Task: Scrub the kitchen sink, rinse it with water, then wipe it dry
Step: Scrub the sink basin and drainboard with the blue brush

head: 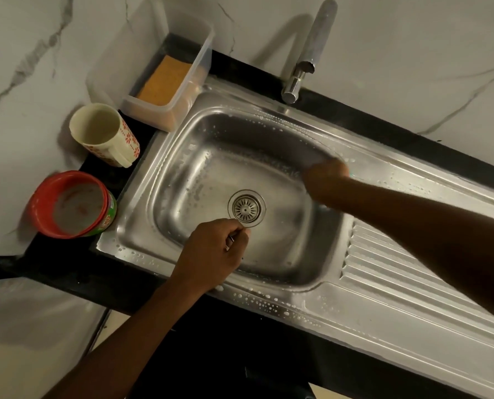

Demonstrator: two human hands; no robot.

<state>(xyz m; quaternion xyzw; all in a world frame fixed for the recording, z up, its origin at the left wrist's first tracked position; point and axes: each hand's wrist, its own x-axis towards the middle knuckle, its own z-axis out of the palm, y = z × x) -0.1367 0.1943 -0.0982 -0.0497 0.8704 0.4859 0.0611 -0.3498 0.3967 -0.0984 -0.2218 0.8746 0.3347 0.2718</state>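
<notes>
left hand: over the near side of the basin, fingers curled in, thumb tip on forefinger; small metal glint there, can't tell what.
sink: steel, set in black worktop, suds on rim and basin.
strainer: just beyond left hand.
red tub: left of sink, green label, writing unreadable, whitish residue inside.
right hand: at the basin's far-right wall, blurred; grip can't tell.
mug: cream, red flower print.
clear box: orange sponge inside.
tap: behind the sink.
</notes>
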